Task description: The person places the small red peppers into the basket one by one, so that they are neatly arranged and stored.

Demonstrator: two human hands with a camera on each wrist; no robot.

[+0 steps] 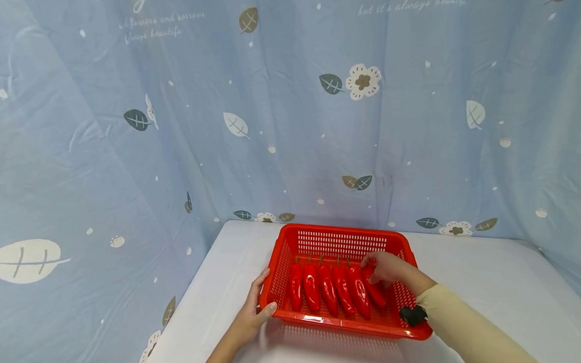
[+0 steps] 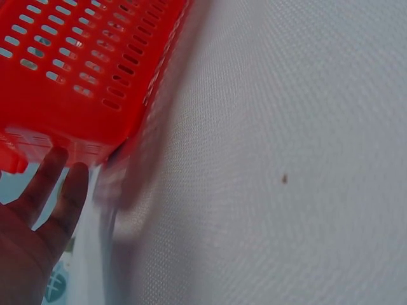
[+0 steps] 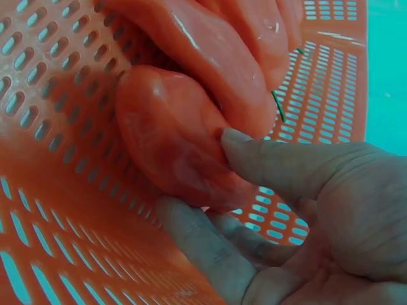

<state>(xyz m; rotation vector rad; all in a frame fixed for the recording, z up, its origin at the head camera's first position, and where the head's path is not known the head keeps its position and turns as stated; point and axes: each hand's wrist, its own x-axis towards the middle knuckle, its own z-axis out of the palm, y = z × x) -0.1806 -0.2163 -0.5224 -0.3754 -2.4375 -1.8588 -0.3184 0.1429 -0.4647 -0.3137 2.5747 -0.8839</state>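
A red plastic basket (image 1: 327, 325) with slotted walls stands on the white table. Several glossy red peppers (image 1: 328, 289) with green stems lie side by side in it. My left hand (image 1: 250, 312) holds the basket's near left corner, thumb on the rim; in the left wrist view two of its fingers (image 2: 67, 206) reach the outer wall. Inside the basket, my right hand (image 1: 386, 267) pinches the rightmost red pepper (image 3: 172, 136) near its stem end, with the thumb on one side and fingers on the other. Part of that pepper is hidden by the hand.
A white cloth (image 1: 472, 270) covers the table around the basket. Behind and to the left hangs a blue curtain (image 1: 286, 105) printed with leaves and flowers. A small black object (image 1: 413, 316) sits by the right wrist, over the basket's near right corner.
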